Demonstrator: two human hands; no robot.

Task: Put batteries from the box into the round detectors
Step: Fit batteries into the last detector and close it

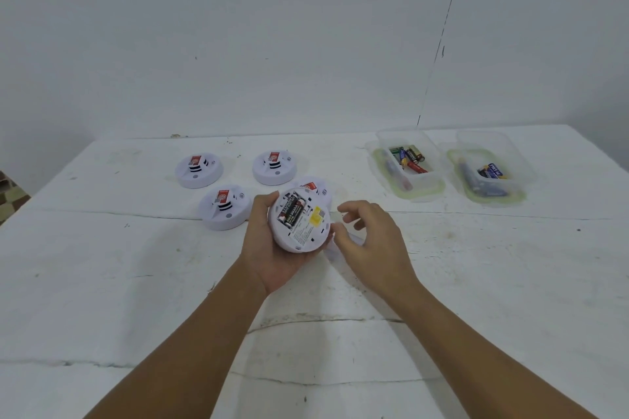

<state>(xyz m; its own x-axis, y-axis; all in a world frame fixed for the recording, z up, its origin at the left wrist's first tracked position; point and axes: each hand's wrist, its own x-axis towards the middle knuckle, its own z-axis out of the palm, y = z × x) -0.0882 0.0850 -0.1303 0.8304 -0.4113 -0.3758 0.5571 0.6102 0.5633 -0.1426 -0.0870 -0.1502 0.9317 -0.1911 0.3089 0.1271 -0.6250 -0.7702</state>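
Note:
My left hand [272, 248] grips a white round detector [306, 231] from below, tilted with its back towards me. Two black batteries [292, 211] lie side by side in its open compartment, next to a yellow label. My right hand [371, 238] hovers just right of the detector with loosely curled fingers, the thumb at the detector's rim. A white piece [332, 253] shows partly under this hand; I cannot tell whether the hand touches it. Loose batteries [410, 156] lie in a clear box [379, 160] at the back right.
Three more detectors [199, 169] [274, 167] [224, 207] sit face up on the white table, and a fourth [316, 184] peeks out behind the held one. A second clear box [457, 163] holding batteries [493, 172] stands at the far right. A wall rises behind the table.

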